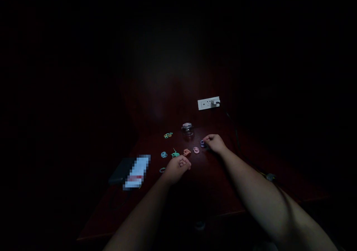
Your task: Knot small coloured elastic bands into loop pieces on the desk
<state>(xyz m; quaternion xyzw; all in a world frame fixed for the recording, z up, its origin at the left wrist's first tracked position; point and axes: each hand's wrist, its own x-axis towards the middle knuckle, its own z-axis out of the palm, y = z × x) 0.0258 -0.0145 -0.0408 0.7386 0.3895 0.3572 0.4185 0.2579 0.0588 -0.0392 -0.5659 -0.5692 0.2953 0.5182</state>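
Observation:
My right hand [214,144] reaches in from the right, its fingertips pinched at a small pile of purple hair ties [202,144]. My left hand [177,168] hovers in front of the row with its fingers curled in; whether anything is inside them is hidden. Along the row lie pink hair ties [196,150], orange hair ties [186,152], green hair ties [175,154] partly behind my left hand, and blue hair ties [164,154]. A single greenish hair tie [162,170] rests by my left wrist.
Behind the row stands a clear lidded jar [187,129], with several yellow and green bands [168,135] to its left. A blurred-out bright rectangle [137,172] overlaps a dark flat object [121,171] at left. A wall socket [208,103] holds a plug; its cable [237,135] trails rightward across the dark red table.

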